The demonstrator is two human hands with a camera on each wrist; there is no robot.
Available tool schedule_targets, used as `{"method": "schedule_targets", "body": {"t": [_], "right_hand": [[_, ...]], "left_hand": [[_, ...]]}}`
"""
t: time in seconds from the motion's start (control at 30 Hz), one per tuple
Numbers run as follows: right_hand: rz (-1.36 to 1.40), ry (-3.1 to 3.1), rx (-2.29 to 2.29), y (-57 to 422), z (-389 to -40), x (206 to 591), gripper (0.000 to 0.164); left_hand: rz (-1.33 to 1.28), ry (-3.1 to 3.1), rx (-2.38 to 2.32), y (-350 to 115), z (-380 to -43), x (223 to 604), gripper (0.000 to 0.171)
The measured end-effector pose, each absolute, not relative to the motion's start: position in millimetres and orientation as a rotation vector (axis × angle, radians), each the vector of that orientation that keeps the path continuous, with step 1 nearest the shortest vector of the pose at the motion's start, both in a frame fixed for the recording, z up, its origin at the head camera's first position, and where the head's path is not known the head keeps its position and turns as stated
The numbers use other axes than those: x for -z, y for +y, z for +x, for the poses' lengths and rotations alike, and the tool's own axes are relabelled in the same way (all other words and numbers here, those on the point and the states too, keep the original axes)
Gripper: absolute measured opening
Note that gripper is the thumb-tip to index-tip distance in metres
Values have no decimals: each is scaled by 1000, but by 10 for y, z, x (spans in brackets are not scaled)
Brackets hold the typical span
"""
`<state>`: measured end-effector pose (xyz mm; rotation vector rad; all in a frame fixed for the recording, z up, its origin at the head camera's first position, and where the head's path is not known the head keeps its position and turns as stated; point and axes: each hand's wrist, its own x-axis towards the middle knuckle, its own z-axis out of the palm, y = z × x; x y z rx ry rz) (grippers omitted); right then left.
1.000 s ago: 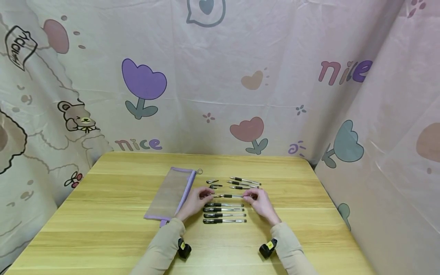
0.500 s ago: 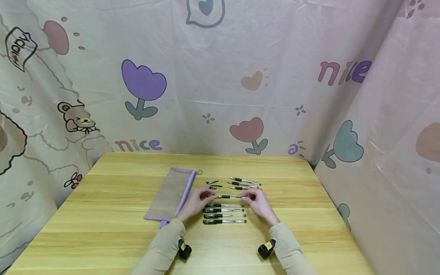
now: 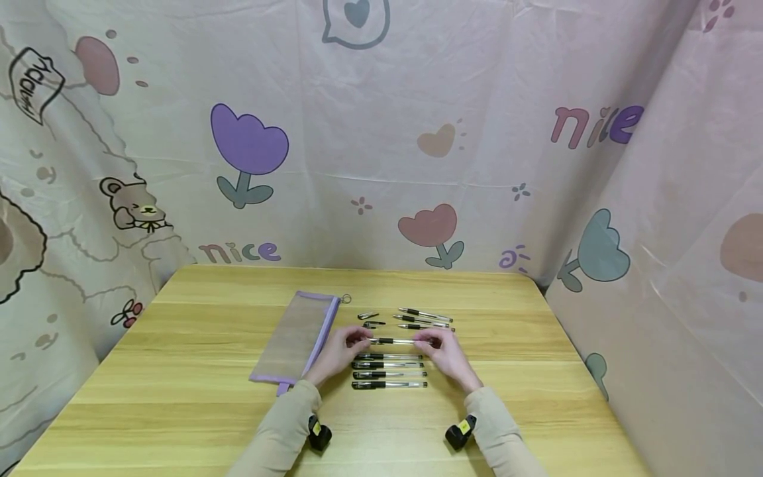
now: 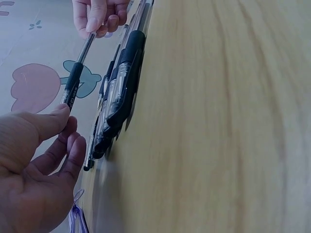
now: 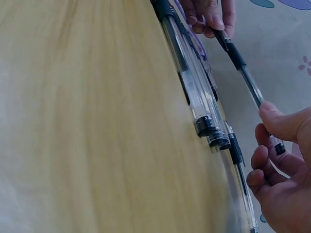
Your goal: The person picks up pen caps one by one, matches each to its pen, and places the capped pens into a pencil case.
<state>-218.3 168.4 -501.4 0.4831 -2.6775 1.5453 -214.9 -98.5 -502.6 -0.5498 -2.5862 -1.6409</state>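
Note:
A clear gel pen (image 3: 396, 341) with a black grip is held level between both hands above the table. My right hand (image 3: 446, 352) pinches its clear barrel near the rear end, and the black end plug (image 5: 280, 148) sticks out past the fingers in the right wrist view. My left hand (image 3: 346, 348) pinches the pen's black cap (image 5: 220, 40) between thumb and fingers, which partly hide it. The cap sits over the pen's tip, right up against the grip (image 4: 74, 77). Just below the hands, several capped gel pens (image 3: 390, 374) lie in a row.
Beyond the hands lie several uncapped pens (image 3: 426, 313) and loose caps (image 3: 373, 324). A mesh zip pouch (image 3: 296, 338) with purple edging lies left, beside the left forearm. Patterned curtains (image 3: 357, 152) hang behind the wooden table (image 3: 179, 371).
My right hand has moved left, bringing the pen toward the cap in my left hand. The gap between cap and grip has closed. The left hand has stayed in place.

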Motion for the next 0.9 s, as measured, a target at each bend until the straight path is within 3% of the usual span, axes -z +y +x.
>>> {"method": "schedule_targets", "body": {"t": [0.9], "right_hand": [[470, -2635, -1563, 1571, -2200, 5014, 8]], "left_hand": [[-404, -2541, 1658, -965, -2116, 5044, 12]]}}
